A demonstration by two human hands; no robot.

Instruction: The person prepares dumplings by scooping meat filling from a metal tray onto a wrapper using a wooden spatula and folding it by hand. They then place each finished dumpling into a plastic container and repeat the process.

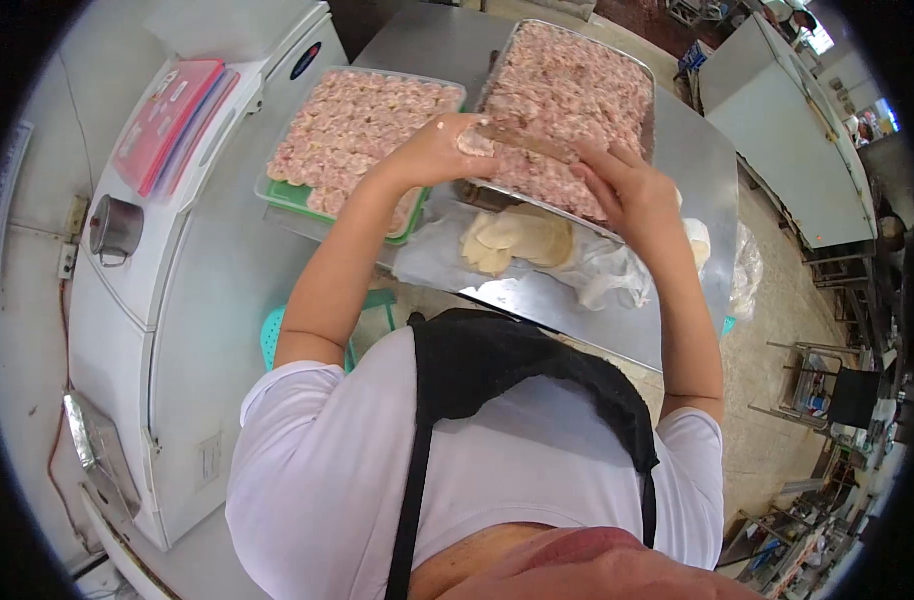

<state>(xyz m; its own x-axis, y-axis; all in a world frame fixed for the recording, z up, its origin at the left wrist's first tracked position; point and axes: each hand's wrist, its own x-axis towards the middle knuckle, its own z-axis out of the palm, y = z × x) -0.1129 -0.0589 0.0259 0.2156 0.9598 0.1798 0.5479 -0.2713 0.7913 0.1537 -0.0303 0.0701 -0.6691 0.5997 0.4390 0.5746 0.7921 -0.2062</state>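
Note:
My left hand [439, 150] is closed around a dumpling wrapper [476, 143], cupped with a bit of filling. A flat wooden spatula [532, 141] reaches from my right hand [629, 188] to that wrapper, its tip touching it. My right fingers are wrapped round the spatula's other end. Beneath both hands lies a large metal tray of raw minced meat [577, 85]. To the left, a green-based plastic container [414, 222] holds rows of filled dumplings [362, 125]. A stack of round pale wrappers [522, 238] lies on plastic just below the tray.
Everything stands on a metal table [712, 150]. At left is a white chest freezer [192, 230] with pink lids [172, 120] and a metal pot [116, 228] on it. A clear plastic bag [745, 270] is at the right edge.

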